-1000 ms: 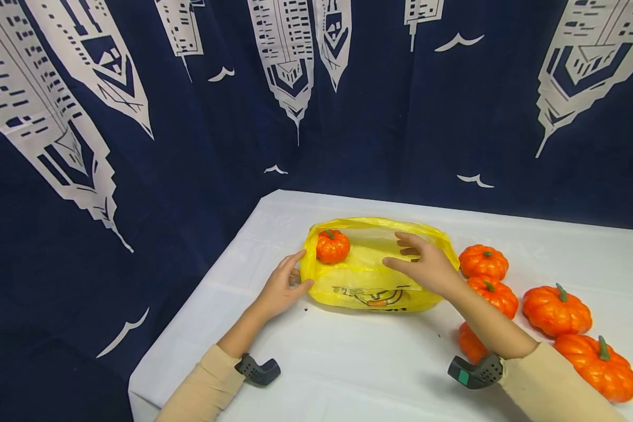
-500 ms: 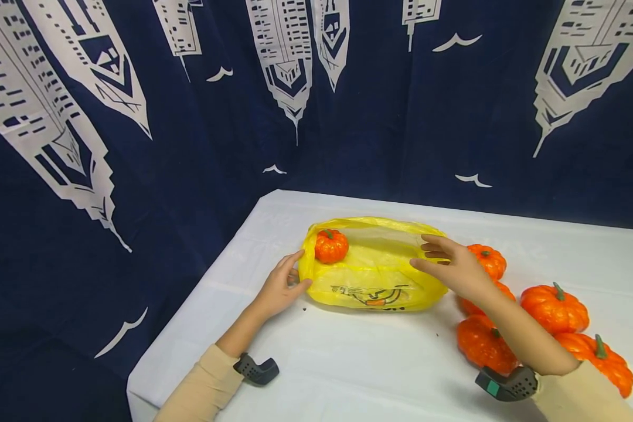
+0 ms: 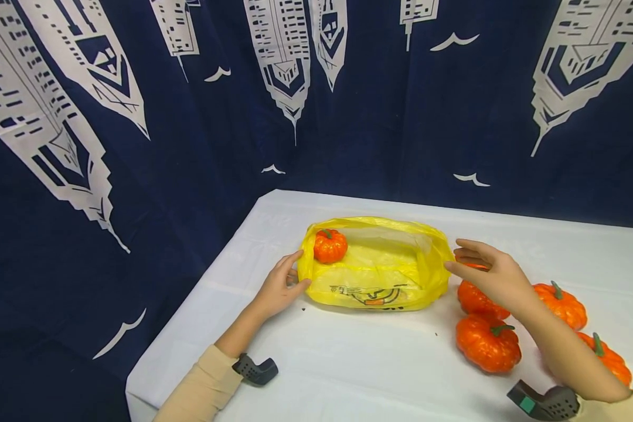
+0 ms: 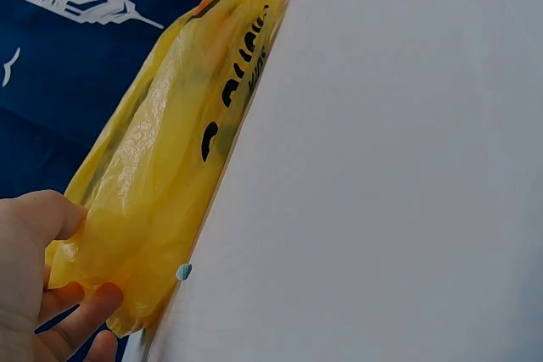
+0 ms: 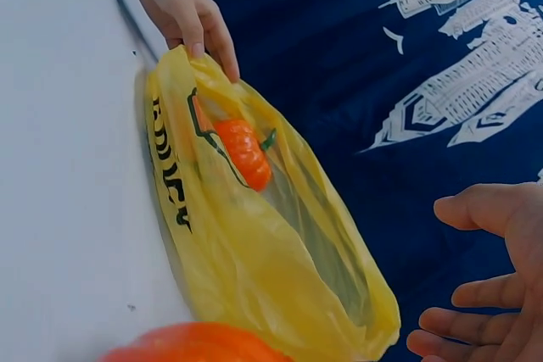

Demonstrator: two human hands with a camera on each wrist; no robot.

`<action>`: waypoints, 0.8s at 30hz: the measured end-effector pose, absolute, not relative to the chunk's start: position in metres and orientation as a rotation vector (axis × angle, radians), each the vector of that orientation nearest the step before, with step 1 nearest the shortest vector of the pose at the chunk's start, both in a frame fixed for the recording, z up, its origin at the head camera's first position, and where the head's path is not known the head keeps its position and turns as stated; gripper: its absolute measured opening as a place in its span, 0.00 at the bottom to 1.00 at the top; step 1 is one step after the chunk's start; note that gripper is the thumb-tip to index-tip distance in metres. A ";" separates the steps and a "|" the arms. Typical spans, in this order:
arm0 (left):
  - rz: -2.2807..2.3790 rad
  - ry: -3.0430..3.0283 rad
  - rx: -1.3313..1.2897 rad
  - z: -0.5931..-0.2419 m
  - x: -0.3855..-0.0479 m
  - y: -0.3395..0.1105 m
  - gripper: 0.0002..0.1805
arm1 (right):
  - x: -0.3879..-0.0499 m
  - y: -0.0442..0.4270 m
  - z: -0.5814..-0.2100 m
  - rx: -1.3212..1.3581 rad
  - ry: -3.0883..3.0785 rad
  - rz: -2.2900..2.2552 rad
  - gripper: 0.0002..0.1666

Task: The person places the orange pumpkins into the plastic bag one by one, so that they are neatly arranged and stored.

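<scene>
A yellow plastic bag (image 3: 380, 296) lies on its base with its mouth held wide, and a small orange pumpkin (image 3: 331, 249) sits inside at its left end. My left hand (image 3: 278, 287) touches the bag's left side, its thumb and fingers spread against the plastic. Just off the bag's right end, my right hand (image 3: 493, 275) hovers with fingers extended and holds nothing. Beneath and around it are more pumpkins, among them the nearest one (image 3: 486, 346) and another (image 3: 477, 300) that the hand partly covers.
Two further pumpkins (image 3: 564, 308) stand at the right, partly behind the right forearm. A white cloth (image 3: 358, 363) covers the table, whose left edge runs diagonally. Behind hangs a dark blue curtain (image 3: 380, 135) with white building prints.
My right hand has moved from over the bag's opening rightward, out past its right end, toward the pumpkins. The left hand stays at the bag's left side.
</scene>
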State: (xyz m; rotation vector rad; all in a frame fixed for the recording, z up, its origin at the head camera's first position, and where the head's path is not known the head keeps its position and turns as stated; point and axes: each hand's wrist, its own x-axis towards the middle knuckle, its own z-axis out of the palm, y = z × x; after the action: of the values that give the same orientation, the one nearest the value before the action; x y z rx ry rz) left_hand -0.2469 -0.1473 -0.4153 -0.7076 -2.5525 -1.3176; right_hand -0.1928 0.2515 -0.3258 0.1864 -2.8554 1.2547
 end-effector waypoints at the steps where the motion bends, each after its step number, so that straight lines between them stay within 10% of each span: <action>1: -1.316 -2.553 -0.706 -0.415 -0.247 -0.148 0.36 | -0.191 0.255 -0.326 0.177 -2.850 1.270 0.47; 24: -1.326 -2.547 -0.718 -0.418 -0.248 -0.148 0.36 | -0.164 0.353 -0.353 -0.176 -2.734 1.120 0.46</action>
State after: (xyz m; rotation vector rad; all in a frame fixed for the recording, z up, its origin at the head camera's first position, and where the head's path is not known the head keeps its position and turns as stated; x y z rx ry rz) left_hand -0.2484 -0.1478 -0.4175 -0.7183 -2.5469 -1.3264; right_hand -0.1641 0.3531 -0.3530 -0.1756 -2.7341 1.1201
